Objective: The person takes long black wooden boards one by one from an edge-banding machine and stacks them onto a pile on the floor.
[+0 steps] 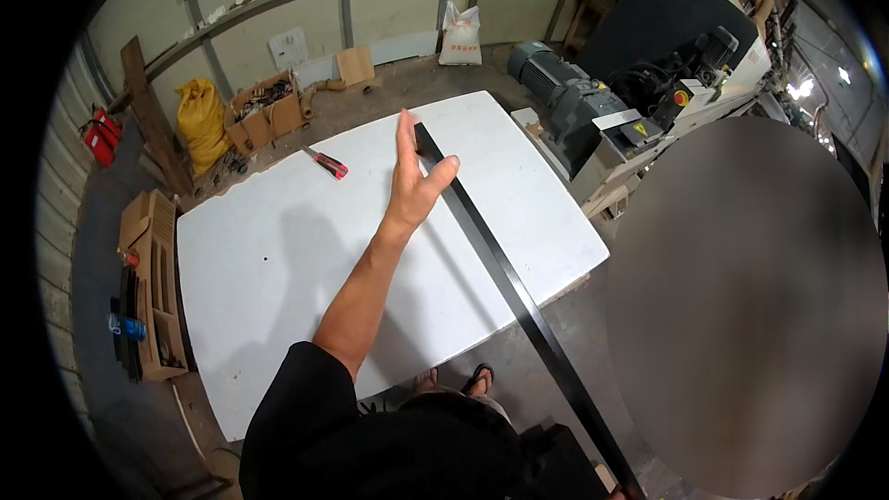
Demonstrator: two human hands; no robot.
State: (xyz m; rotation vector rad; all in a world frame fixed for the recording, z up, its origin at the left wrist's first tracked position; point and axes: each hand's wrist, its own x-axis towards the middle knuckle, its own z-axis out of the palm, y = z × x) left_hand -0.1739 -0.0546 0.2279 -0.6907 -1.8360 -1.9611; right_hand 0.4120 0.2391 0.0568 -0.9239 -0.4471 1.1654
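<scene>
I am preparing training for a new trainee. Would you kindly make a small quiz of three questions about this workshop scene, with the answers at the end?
1. Multiple choice: Near the upper end of the black bar, the person's left hand is:
a) open and outstretched
b) closed into a fist
c) out of view

2. Fill the gap: The sack beside the cardboard box is ____ in colour.

3. True or false: In the picture, the whole black bar lies within the outline of the white table.

Key:
1. a
2. yellow
3. False; it reaches past the table's near edge.
</scene>
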